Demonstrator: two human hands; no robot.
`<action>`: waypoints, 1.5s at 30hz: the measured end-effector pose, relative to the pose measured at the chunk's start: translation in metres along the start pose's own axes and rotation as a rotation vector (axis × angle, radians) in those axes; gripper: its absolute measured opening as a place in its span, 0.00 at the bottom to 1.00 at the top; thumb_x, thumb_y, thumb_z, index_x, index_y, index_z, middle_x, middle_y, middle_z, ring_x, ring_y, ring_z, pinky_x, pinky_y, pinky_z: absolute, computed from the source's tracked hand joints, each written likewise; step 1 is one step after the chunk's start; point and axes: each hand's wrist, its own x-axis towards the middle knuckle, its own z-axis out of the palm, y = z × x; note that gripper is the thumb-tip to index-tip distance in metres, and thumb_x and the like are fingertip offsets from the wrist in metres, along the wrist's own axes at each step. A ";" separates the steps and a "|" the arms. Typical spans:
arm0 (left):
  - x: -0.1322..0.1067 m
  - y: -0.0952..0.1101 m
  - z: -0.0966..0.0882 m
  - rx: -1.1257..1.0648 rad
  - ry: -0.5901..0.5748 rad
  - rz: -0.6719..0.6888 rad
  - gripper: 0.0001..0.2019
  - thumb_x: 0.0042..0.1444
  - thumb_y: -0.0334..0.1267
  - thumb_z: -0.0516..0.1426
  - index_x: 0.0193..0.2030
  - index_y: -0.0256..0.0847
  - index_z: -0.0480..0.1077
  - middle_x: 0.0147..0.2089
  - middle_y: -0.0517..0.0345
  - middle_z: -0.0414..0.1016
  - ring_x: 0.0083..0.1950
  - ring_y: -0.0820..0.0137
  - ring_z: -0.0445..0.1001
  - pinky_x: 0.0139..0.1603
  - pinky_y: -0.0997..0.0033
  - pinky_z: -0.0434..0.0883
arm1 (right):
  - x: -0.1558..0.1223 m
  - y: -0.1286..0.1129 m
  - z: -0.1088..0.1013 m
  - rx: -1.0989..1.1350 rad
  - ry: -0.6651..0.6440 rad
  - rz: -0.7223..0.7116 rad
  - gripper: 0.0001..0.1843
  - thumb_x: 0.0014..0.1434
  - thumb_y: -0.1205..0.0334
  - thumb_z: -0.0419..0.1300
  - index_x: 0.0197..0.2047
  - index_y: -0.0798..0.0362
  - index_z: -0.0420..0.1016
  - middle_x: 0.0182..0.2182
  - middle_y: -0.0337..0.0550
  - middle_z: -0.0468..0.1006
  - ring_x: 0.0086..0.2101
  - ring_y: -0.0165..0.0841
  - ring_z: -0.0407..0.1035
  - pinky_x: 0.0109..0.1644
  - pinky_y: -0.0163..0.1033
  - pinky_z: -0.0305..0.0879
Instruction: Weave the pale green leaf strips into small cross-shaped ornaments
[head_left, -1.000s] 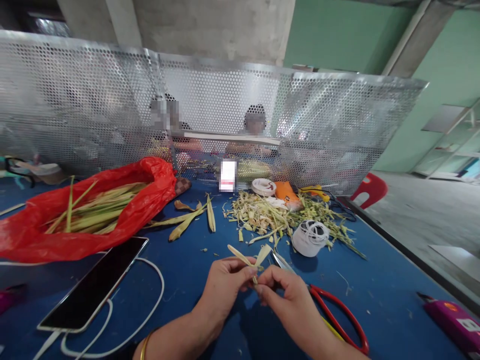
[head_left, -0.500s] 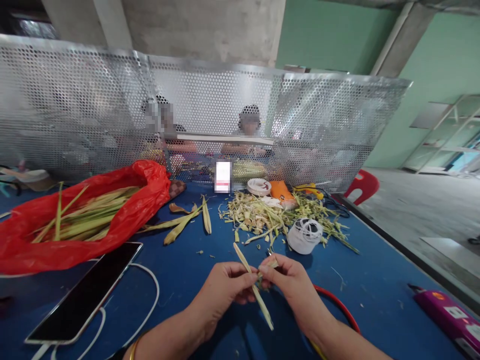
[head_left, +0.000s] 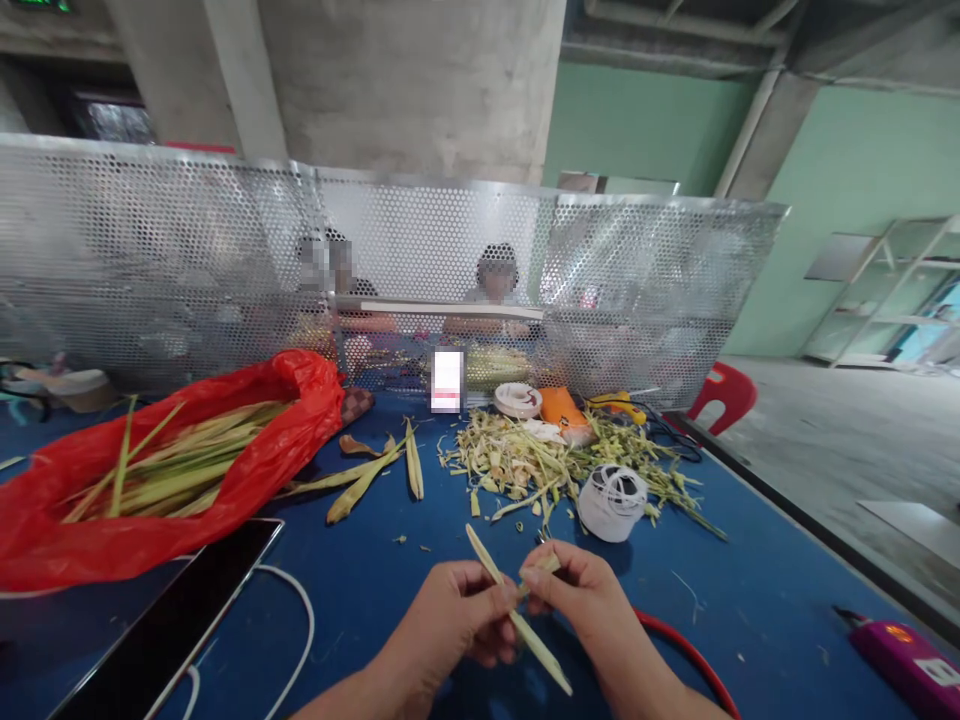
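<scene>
My left hand [head_left: 465, 615] is closed, pinching a long pale leaf strip [head_left: 536, 650] between thumb and fingers. The strip runs slantwise, its narrow tip pointing away from me and its other end hanging towards me. Touching it from the other side, my right hand [head_left: 574, 590] is closed on a short folded leaf piece [head_left: 550, 565], which crosses the strip where the fingertips meet. A small metal tip shows just beyond the right fingers; I cannot make out what it belongs to. A red curved band [head_left: 686, 645] lies beside my right forearm.
A red plastic bag [head_left: 300, 400] of long leaves lies left, near a phone [head_left: 169, 620] with a white cable. Ahead are leaf scraps [head_left: 502, 450], a white spool [head_left: 611, 505] and an orange packet [head_left: 564, 410]. A perforated metal screen [head_left: 435, 230] stands behind, with people beyond. A purple box [head_left: 904, 660] lies right.
The view has tilted up, so everything sits lower in the picture. The strip's near end has swung slightly to the right. Both hands keep their hold.
</scene>
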 end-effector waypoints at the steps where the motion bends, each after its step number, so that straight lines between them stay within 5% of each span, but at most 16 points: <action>1: 0.002 -0.001 -0.001 -0.001 -0.007 -0.008 0.26 0.37 0.60 0.63 0.29 0.35 0.72 0.19 0.60 0.71 0.19 0.74 0.70 0.21 0.77 0.63 | 0.001 0.001 0.000 0.002 -0.006 0.000 0.17 0.42 0.51 0.70 0.23 0.56 0.73 0.16 0.36 0.71 0.20 0.27 0.63 0.28 0.32 0.59; 6: -0.004 0.004 0.003 0.008 0.013 -0.014 0.26 0.37 0.63 0.61 0.22 0.36 0.68 0.16 0.61 0.68 0.16 0.75 0.66 0.21 0.75 0.62 | -0.001 0.001 0.001 -0.043 0.023 -0.019 0.16 0.44 0.51 0.69 0.22 0.56 0.73 0.17 0.36 0.72 0.21 0.27 0.64 0.29 0.33 0.60; 11: -0.017 0.015 0.008 -0.105 -0.024 -0.039 0.25 0.44 0.62 0.58 0.27 0.36 0.70 0.17 0.62 0.68 0.18 0.75 0.65 0.24 0.75 0.63 | -0.007 -0.007 0.002 -0.047 0.015 0.007 0.14 0.47 0.53 0.68 0.23 0.55 0.73 0.19 0.36 0.73 0.23 0.27 0.65 0.32 0.33 0.61; 17: -0.015 0.010 0.005 0.043 -0.075 -0.012 0.18 0.45 0.51 0.62 0.32 0.35 0.74 0.17 0.65 0.65 0.19 0.77 0.64 0.24 0.76 0.62 | -0.010 -0.007 0.001 -0.099 0.016 0.009 0.14 0.49 0.54 0.65 0.22 0.55 0.71 0.18 0.36 0.72 0.23 0.28 0.64 0.31 0.34 0.60; 29: -0.020 0.017 0.005 0.099 -0.102 0.000 0.15 0.44 0.47 0.62 0.29 0.35 0.76 0.16 0.62 0.67 0.20 0.75 0.66 0.24 0.75 0.62 | -0.012 -0.008 0.003 -0.111 0.112 0.005 0.16 0.48 0.50 0.66 0.24 0.55 0.73 0.16 0.35 0.70 0.22 0.28 0.63 0.30 0.34 0.59; 35: -0.015 0.017 0.000 -0.049 0.040 0.039 0.20 0.47 0.52 0.61 0.35 0.34 0.76 0.23 0.57 0.74 0.25 0.73 0.70 0.28 0.75 0.63 | -0.008 -0.022 -0.007 -0.085 0.144 0.014 0.30 0.51 0.35 0.56 0.42 0.54 0.75 0.35 0.46 0.78 0.31 0.35 0.72 0.33 0.36 0.64; 42: -0.016 0.021 0.000 -0.175 0.087 0.083 0.21 0.42 0.46 0.66 0.40 0.34 0.73 0.26 0.55 0.77 0.29 0.70 0.74 0.33 0.72 0.66 | -0.012 -0.015 -0.007 -0.687 -0.013 -0.399 0.10 0.59 0.55 0.58 0.36 0.51 0.76 0.31 0.42 0.77 0.32 0.34 0.70 0.37 0.36 0.63; 45: -0.015 0.018 0.002 -0.154 0.075 0.073 0.19 0.41 0.45 0.66 0.38 0.34 0.73 0.25 0.56 0.76 0.29 0.70 0.73 0.33 0.72 0.64 | -0.014 -0.012 -0.007 -0.852 -0.021 -0.525 0.11 0.63 0.58 0.53 0.34 0.50 0.75 0.30 0.43 0.76 0.32 0.34 0.68 0.37 0.36 0.61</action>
